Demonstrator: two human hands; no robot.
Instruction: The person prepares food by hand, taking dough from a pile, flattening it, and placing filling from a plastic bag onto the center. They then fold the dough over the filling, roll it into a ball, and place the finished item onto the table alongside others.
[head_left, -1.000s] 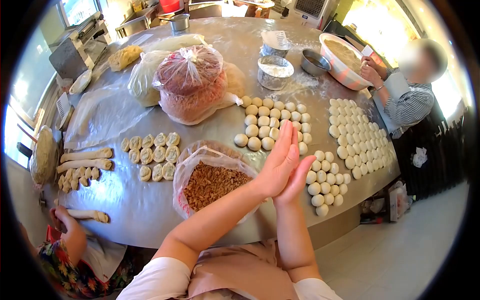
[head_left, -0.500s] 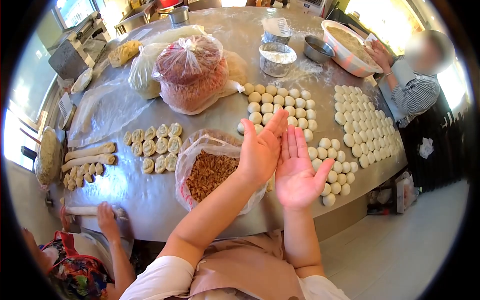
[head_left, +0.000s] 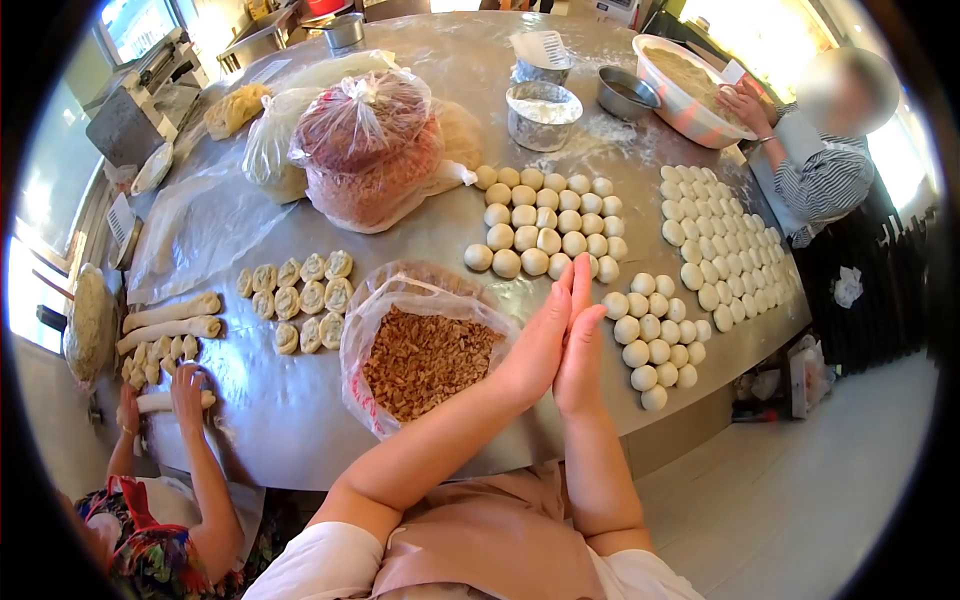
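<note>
My left hand (head_left: 538, 345) and my right hand (head_left: 580, 355) meet palm to palm above the table's front part, with fingers stretched straight and pointing away from me. The space between the palms is hidden; no object shows there. Left of my hands stands an open plastic bag (head_left: 358, 335) of brown crumbly filling (head_left: 425, 365). Round dough balls (head_left: 545, 240) lie in rows just beyond my fingertips. To the right, another group of dough balls (head_left: 660, 350) sits close to my right hand.
Many more dough balls (head_left: 725, 250) cover the right side. Tied filling bags (head_left: 375, 150), a flour tin (head_left: 543, 118) and a large basin (head_left: 690, 95) stand farther back. Coiled dough pieces (head_left: 300, 298) lie left. A co-worker's hands (head_left: 187, 400) press a dough roll; another person (head_left: 835, 165) stands right.
My palms, turned apart and partly facing up before, have come together. The co-worker at left has moved the dough roll and hands farther from the table's front edge.
</note>
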